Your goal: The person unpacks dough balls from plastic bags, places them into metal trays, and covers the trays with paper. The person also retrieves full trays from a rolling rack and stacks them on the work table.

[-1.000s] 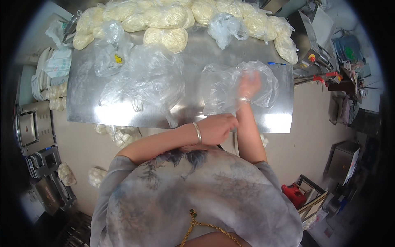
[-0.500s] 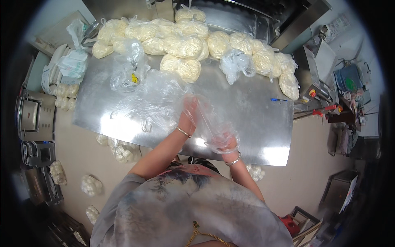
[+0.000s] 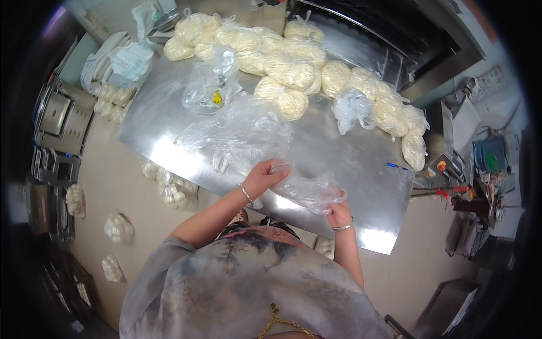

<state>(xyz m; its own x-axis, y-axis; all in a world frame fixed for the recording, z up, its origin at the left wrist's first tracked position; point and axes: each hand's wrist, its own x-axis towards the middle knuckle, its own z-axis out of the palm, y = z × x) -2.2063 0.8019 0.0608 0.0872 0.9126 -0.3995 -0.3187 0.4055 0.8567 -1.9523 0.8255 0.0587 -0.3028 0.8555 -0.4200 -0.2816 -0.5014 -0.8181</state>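
A clear plastic bag [image 3: 307, 191] is stretched between my two hands over the near edge of the steel table [image 3: 361, 169]. My left hand [image 3: 267, 176] pinches its left end, fingers closed. At the other end, my right hand [image 3: 339, 211] grips the bag with fingers curled in. Just beyond my left hand lies a loose, crumpled heap of clear plastic bags [image 3: 243, 127] on the tabletop. Farther back is a clear bag with a yellow mark [image 3: 212, 85], and to the right a bunched clear bag [image 3: 351, 110].
Several tied bags of pale, noodle-like strands [image 3: 293, 73] line the table's far side. A blue pen [image 3: 397, 166] lies near the right edge. Bags of white round pieces [image 3: 175, 189] rest on the floor at left. Metal appliances [image 3: 62, 116] stand farther left.
My left hand has come out of the plastic bag and now pinches it from outside. The bag is gathered lower between both hands. The whole view has turned slightly.
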